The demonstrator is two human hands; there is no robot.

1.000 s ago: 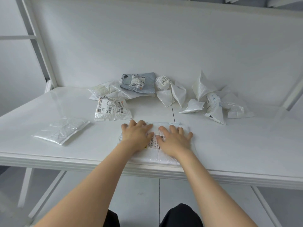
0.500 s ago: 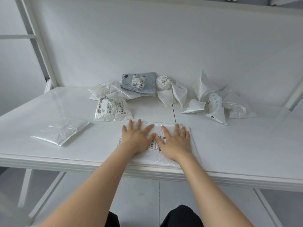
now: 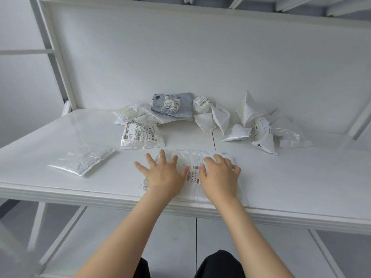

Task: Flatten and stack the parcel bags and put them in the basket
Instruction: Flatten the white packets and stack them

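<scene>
A white parcel bag (image 3: 193, 158) with a barcode label lies flat near the table's front edge. My left hand (image 3: 162, 173) presses on its left part with fingers spread and straight. My right hand (image 3: 219, 175) presses on its right part, its fingers bent slightly over the plastic. Another flattened white bag (image 3: 82, 160) lies to the left. A labelled white bag (image 3: 140, 135) sits just behind my hands. No basket is in view.
Crumpled bags are heaped at the back: a grey one (image 3: 172, 104) on white ones in the middle, more white ones (image 3: 263, 125) to the right. The white table (image 3: 291, 177) ends at a wall behind and a frame post (image 3: 58, 55) at left.
My hands have slid apart over the bag, the left moving left with fingers fanning out, the right moving right. The bag lies flatter.
</scene>
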